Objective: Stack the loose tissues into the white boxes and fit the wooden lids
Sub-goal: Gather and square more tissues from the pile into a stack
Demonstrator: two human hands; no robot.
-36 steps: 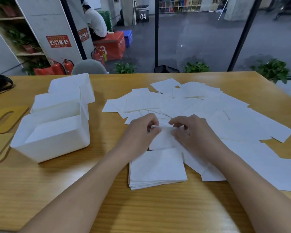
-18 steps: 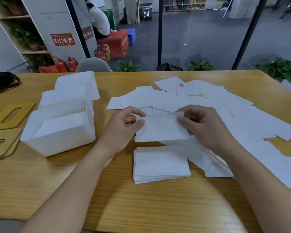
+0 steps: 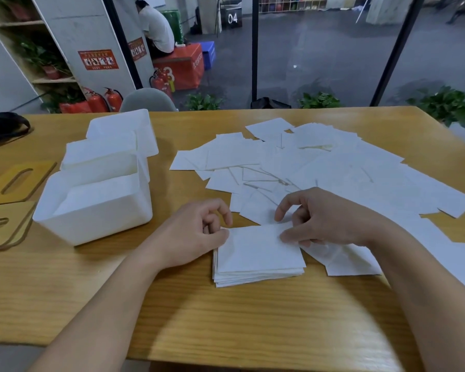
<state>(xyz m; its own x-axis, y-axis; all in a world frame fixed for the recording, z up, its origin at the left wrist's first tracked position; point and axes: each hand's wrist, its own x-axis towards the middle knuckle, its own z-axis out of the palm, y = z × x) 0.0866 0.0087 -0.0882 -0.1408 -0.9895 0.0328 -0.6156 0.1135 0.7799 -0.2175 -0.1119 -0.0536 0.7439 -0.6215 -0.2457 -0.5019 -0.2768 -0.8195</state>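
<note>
A wooden table (image 3: 65, 285) carries a wide scatter of loose tissues (image 3: 333, 167) across its right half. To the left stand three white boxes (image 3: 97, 208), the nearest holding tissues, with wooden lids (image 3: 14, 181) lying beside them at the table's left edge. Near the front edge sits a squared stack (image 3: 258, 269) – its top tissue (image 3: 255, 245) pinched at the far corners by the left hand (image 3: 191, 234) and the right hand (image 3: 325, 218), fingers curled

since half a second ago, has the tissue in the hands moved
Yes. The tissue has come down toward the person onto the neat stack; earlier it was held above the stack's far edge.
</note>
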